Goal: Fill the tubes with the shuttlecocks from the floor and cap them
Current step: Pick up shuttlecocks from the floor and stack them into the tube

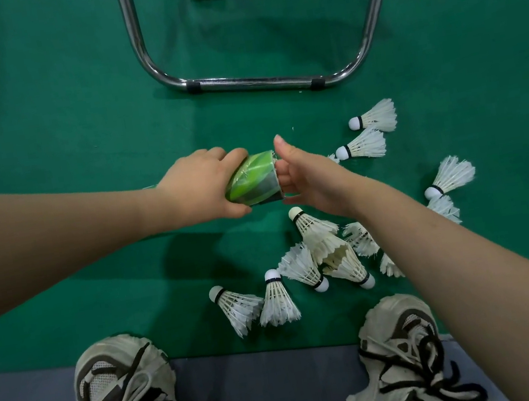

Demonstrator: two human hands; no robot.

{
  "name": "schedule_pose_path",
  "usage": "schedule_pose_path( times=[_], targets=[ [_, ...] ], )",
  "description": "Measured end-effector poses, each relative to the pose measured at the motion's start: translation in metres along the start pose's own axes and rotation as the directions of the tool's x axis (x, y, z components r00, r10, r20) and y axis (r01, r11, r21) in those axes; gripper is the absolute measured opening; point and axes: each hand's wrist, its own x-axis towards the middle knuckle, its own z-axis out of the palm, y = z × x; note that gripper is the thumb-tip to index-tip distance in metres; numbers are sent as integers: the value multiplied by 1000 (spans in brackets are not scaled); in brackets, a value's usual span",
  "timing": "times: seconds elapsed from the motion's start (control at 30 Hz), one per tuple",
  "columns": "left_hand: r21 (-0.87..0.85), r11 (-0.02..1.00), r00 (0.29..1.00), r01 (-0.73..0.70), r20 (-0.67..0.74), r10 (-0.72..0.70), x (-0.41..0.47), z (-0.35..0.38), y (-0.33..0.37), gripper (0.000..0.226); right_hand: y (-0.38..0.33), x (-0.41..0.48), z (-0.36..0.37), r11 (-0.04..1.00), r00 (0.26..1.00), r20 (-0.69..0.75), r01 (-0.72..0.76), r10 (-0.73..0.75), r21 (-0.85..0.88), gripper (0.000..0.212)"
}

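One tube [253,179] in left hand [199,190]; right hand [307,176] at its rim.

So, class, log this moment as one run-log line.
left hand grips green patterned tube | right hand at tube mouth | white feather shuttlecocks on green floor

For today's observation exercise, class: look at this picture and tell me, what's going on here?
A person over a green court floor grips a green tube in the left hand. The right hand is at its open end, fingers at the mouth. Many shuttlecocks lie loose on the floor.
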Motion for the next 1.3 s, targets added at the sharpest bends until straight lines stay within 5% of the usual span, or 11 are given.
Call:
schedule_pose_path(
  times=[0.13,0.27,0.37,0.47,0.53,0.7,0.93,1.0,1.17,1.3],
  targets=[
    [12,999,999,-48,-13,48,-2,-1,6,80,-2,2,10,997,999,52,-11,7,81,47],
    [11,999,999,-46,7,46,0,-1,11,79,-2,5,14,997,999,22,-34,32,76,49],
    [-3,1000,1000,-24,-7,24,7,-1,14,79,-7,5,12,990,960,-281,55,-17,126,47],
    [-8,1000,1000,-3,-12,3,11,-2,14,77,7,-1,1,983,758,-643,179,-111,40,33],
    [-6,1000,1000,1,-9,-1,11,-2,12,76,26,-6,-7,989,701,-697,84,-148,-125,17],
    [-8,1000,1000,2,-5,-2,11,0,14,75,70,-4,-8,713,903,-429,-299,-3,-634,47],
    [-3,1000,1000,0,9,0,11,3,16,76,79,11,-5,475,870,-478,-473,120,-742,41],
    [0,1000,1000,0,11,0,12,4,17,77,78,13,-7,534,873,-484,-440,64,-722,34],
    [-10,1000,1000,12,0,-12,16,3,14,77,57,11,-12,900,838,-533,-141,-113,-413,39],
    [-15,999,999,31,-7,-32,19,0,10,77,42,4,-24,987,803,-578,83,-147,-135,36]
  ],
)
